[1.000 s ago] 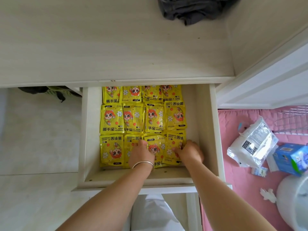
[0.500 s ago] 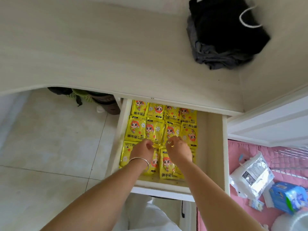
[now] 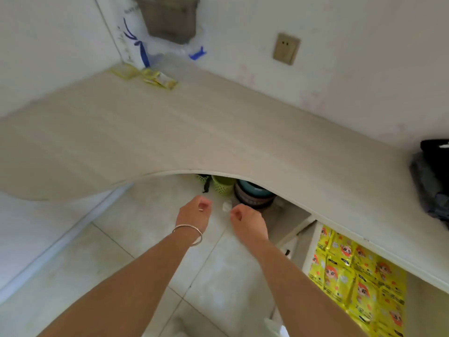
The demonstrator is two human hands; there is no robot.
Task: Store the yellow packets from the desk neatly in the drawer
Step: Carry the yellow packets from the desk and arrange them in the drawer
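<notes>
Rows of yellow packets (image 3: 359,280) with a cartoon face lie flat in the open drawer (image 3: 309,254) at the lower right, partly hidden under the desk edge. A few more yellow packets (image 3: 155,77) lie on the desk (image 3: 194,132) at its far left corner by the wall. My left hand (image 3: 194,212), with a silver bracelet, and my right hand (image 3: 247,222) hover over the floor in front of the desk. Both have loosely curled fingers and hold nothing.
Dark clothing (image 3: 435,181) sits on the desk at the right edge. Under the desk stand green baskets (image 3: 222,186) and a round dark container (image 3: 252,195). A wall socket (image 3: 286,48) and a grey box (image 3: 170,18) are on the wall. Tiled floor (image 3: 121,251) lies below.
Both hands have come out of the drawer and moved left, over the floor. The view has swung left and up, showing the far desk corner.
</notes>
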